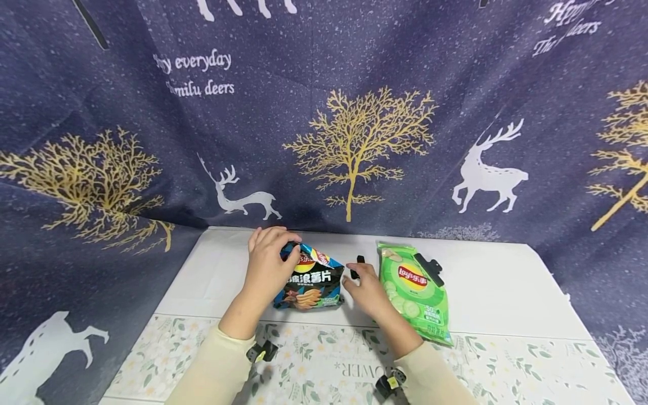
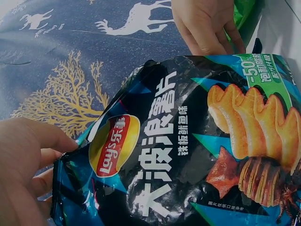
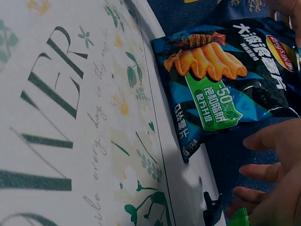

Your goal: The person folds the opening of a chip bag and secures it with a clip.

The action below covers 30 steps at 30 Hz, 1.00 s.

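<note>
My left hand [image 1: 270, 261] grips the upper left corner of a black and blue Lay's potato chip bag [image 1: 316, 287], thumb on the front and fingers over the top edge. The top of the bag is folded over there. In the left wrist view the bag's printed front [image 2: 188, 136] fills much of the picture. To the right of the bag my right hand [image 1: 367, 289] has its fingers spread, with nothing held in the right wrist view. A black bag clip [image 1: 360, 260] lies close by its fingertips, partly hidden by the hand.
A green Lay's chip bag [image 1: 412, 292] lies right of my right hand, with another black clip [image 1: 429, 269] on its upper right edge. The white table [image 1: 486, 281] has a floral mat [image 1: 536, 365] along its front. A dark blue curtain [image 1: 263, 140] hangs behind.
</note>
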Each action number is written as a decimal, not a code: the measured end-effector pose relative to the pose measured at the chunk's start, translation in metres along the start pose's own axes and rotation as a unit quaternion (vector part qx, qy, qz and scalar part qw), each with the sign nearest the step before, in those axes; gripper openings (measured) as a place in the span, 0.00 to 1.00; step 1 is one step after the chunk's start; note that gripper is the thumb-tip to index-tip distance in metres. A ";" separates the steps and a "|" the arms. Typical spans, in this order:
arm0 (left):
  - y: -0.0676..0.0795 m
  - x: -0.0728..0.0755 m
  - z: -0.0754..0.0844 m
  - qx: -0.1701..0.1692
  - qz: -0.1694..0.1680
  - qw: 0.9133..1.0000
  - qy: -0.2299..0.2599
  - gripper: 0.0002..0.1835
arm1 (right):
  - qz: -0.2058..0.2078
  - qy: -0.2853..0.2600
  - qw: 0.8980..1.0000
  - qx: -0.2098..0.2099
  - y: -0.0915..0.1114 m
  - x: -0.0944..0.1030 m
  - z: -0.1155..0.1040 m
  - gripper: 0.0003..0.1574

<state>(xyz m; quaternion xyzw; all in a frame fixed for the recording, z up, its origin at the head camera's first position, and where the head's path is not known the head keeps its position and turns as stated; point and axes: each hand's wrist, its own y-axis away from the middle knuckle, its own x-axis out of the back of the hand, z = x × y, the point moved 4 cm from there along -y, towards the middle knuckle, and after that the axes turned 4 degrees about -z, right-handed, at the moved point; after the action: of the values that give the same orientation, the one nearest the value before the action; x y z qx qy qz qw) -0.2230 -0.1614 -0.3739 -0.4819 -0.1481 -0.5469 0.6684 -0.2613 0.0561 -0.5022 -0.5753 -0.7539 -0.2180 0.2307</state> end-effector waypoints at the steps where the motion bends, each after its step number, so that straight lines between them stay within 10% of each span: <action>1: 0.000 0.000 0.000 0.000 0.000 1.000 0.000 0.06 | -0.001 0.000 1.000 0.001 0.000 0.000 0.000 0.30; 30: 0.002 0.001 0.004 -0.001 0.001 1.000 0.005 0.06 | -0.036 0.146 0.988 -0.029 -0.003 -0.011 0.006 0.37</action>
<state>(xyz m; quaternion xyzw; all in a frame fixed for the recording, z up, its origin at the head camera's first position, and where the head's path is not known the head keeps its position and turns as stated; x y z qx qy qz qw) -0.2197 -0.1593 -0.3720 -0.4804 -0.1439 -0.5486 0.6690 -0.2619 0.0508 -0.5133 -0.5167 -0.7254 -0.3296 0.3133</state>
